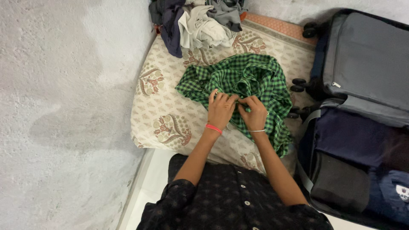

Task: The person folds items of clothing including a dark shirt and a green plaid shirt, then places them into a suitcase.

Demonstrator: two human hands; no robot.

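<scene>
Head view: a floral-print mattress lies against a rough grey wall. One green checked shirt is spread at the mattress's middle. The left hand and right hand meet on the shirt's near edge, fingers pinching its cloth. One pile of clothes sits at the mattress's far end; one open suitcase lies right of the mattress.

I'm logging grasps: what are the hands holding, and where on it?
Both the left hand and right hand pinch the green checked shirt at its front edge.

Suitcase cut by right edge; clothes pile cropped top.
</scene>
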